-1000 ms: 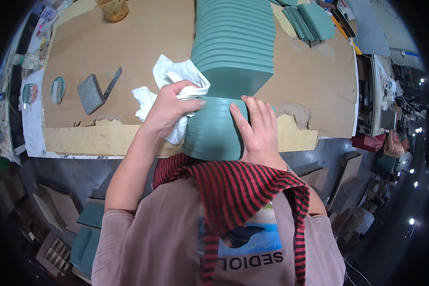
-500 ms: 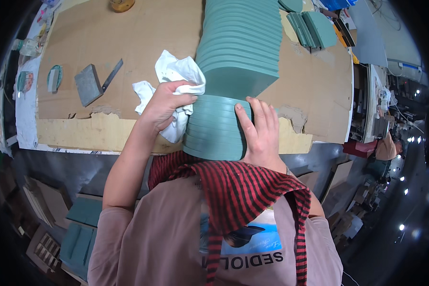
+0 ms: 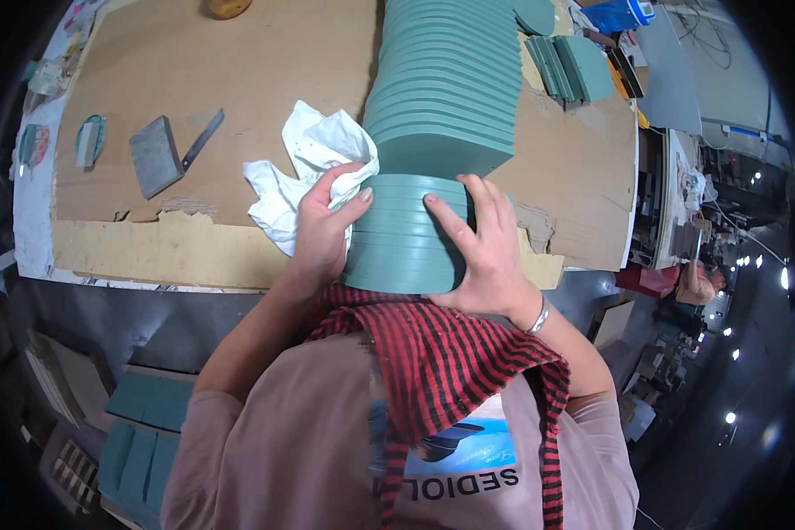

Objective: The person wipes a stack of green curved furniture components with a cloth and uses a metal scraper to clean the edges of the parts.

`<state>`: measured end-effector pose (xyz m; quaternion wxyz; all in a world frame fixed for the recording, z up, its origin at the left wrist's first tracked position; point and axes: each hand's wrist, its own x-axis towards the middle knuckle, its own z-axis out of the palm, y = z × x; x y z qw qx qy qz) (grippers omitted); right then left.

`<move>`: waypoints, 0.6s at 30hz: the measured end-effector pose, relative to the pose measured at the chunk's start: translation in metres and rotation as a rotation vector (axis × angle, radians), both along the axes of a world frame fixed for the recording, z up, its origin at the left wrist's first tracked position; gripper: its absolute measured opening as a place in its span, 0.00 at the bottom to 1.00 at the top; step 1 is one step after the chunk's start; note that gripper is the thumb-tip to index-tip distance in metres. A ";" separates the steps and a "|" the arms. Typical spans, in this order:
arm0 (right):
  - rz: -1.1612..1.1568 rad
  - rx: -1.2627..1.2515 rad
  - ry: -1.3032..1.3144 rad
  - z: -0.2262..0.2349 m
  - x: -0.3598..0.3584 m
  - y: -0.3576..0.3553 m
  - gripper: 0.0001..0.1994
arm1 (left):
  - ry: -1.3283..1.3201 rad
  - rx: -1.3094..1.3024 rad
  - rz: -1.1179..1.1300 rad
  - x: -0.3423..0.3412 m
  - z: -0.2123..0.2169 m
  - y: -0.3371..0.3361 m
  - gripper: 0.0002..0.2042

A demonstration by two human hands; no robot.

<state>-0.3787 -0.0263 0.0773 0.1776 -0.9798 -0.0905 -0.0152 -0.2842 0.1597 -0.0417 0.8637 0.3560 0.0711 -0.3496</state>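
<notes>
A short stack of green rounded panels [image 3: 402, 231] stands at the table's front edge, their narrow edges facing up. My left hand [image 3: 329, 216] holds a bunched white cloth [image 3: 314, 146] and presses against the stack's left side, its thumb lying on the panel edges. On the other side, my right hand [image 3: 488, 243] grips the stack, index finger on top and the other fingers around its far right corner. Just beyond stands a long row of similar green panels [image 3: 442, 97], leaning one against another.
Cardboard [image 3: 265, 71] covers the table. To the left lie a grey block [image 3: 156, 157], a dark flat blade [image 3: 203, 140] and a tape roll [image 3: 89, 141]. More green panels [image 3: 583, 69] stand at the back right. Green pieces [image 3: 137, 455] are stacked below, at left.
My left hand has turned and shifted slightly right, its thumb now over the panel edges. My right hand has spread around the stack's side, thumb now lower. The view has shifted slightly.
</notes>
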 end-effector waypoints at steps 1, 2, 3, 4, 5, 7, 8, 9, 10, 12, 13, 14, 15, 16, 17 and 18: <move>-0.002 0.008 -0.003 0.002 0.002 -0.004 0.51 | -0.010 0.006 0.021 0.000 0.009 -0.002 0.17; -0.003 0.018 -0.004 0.003 0.005 -0.007 0.52 | -0.003 0.003 0.031 0.000 0.011 -0.004 0.17; 0.010 0.017 0.002 0.002 0.007 -0.011 0.51 | -0.110 0.042 0.025 0.003 0.012 -0.007 0.16; 0.019 0.015 0.005 0.002 0.008 -0.010 0.51 | -0.222 0.081 0.015 0.008 0.010 -0.008 0.15; 0.019 -0.005 0.014 0.003 0.007 -0.008 0.51 | -0.180 0.083 -0.007 0.011 0.008 -0.006 0.13; 0.009 -0.023 0.022 0.001 0.002 -0.002 0.50 | -0.117 0.097 -0.039 0.025 0.017 0.005 0.13; 0.011 -0.026 0.026 -0.002 -0.001 -0.001 0.50 | -0.052 0.109 -0.081 0.030 0.025 0.010 0.14; -0.009 -0.027 0.009 -0.006 -0.003 -0.001 0.50 | -0.101 0.139 -0.074 0.035 0.033 0.006 0.13; -0.024 -0.027 -0.007 -0.007 -0.005 -0.001 0.50 | -0.096 0.137 -0.070 0.034 0.041 0.001 0.13; -0.016 -0.051 -0.015 -0.008 -0.010 0.001 0.50 | -0.419 0.390 -0.331 0.031 0.049 -0.007 0.13; -0.019 -0.049 -0.008 -0.007 -0.011 0.001 0.50 | -0.324 0.287 -0.356 0.034 0.042 -0.007 0.14; -0.022 -0.044 -0.003 -0.006 -0.011 0.003 0.49 | -0.328 0.282 -0.353 0.038 0.034 -0.004 0.14; -0.020 -0.038 -0.004 -0.005 -0.010 0.003 0.49 | -0.222 0.184 -0.339 0.042 0.026 0.000 0.14; -0.018 -0.041 -0.004 -0.006 -0.011 0.003 0.49 | -0.112 0.086 -0.326 0.044 0.020 0.004 0.14; -0.018 -0.049 -0.008 -0.006 -0.012 0.003 0.49 | -0.091 0.067 -0.341 0.047 0.015 0.007 0.14; -0.017 -0.056 -0.012 -0.007 -0.012 0.003 0.49 | -0.091 0.065 -0.339 0.048 0.013 0.007 0.14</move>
